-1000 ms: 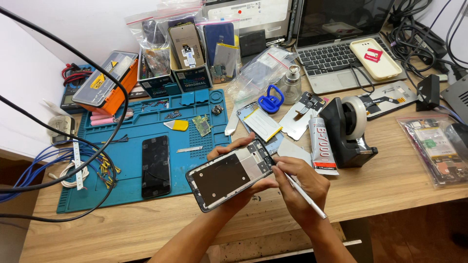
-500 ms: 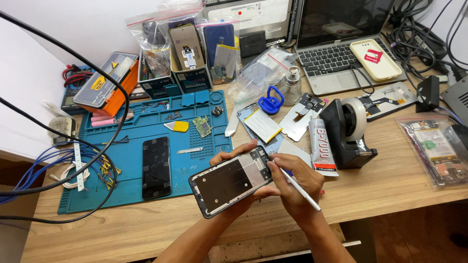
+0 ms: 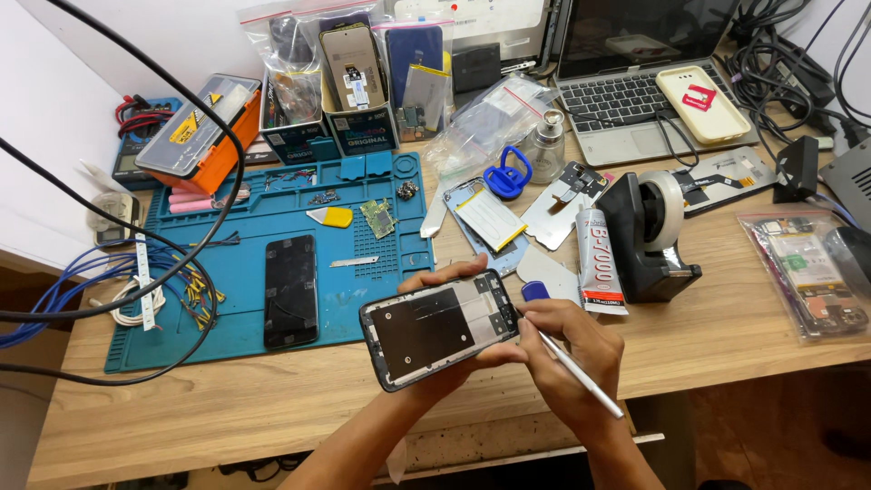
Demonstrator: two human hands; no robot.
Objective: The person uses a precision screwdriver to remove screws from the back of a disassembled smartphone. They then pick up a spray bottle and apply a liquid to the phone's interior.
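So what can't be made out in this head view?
- Tip of the thin silver tool: hidden behind the opened black phone frame.
- Left hand: palm covered by that frame.
- Grey laptop: screen cut by top edge.
- Small green circuit board: parts too small.

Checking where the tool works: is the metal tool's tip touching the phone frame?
Touching. In the head view, the metal tool in the right hand runs up so its tip meets the right edge of the phone frame, held by the left hand.
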